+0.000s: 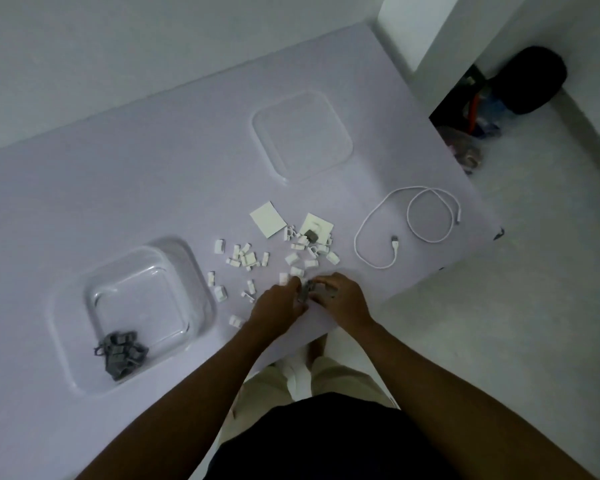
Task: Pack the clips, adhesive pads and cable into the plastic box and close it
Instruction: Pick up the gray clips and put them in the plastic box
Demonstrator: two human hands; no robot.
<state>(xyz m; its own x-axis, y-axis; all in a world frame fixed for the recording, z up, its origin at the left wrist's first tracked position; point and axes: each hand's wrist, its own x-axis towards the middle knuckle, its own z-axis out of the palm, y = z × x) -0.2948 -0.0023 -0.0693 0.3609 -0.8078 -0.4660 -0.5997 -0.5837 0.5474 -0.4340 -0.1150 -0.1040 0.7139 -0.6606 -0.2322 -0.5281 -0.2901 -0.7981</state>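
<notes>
A clear plastic box stands at the left of the table with a heap of grey clips in its near corner. Its clear lid lies flat farther back. Several white clips are scattered in the middle, beside two white adhesive pad sheets; one grey clip rests on the right sheet. A white cable lies coiled at the right. My left hand and my right hand meet at the near edge, fingers closed around a few grey clips.
The pale table ends close behind my hands and at the right, where the floor drops away. A dark bag and clutter sit on the floor at the far right. White walls rise behind.
</notes>
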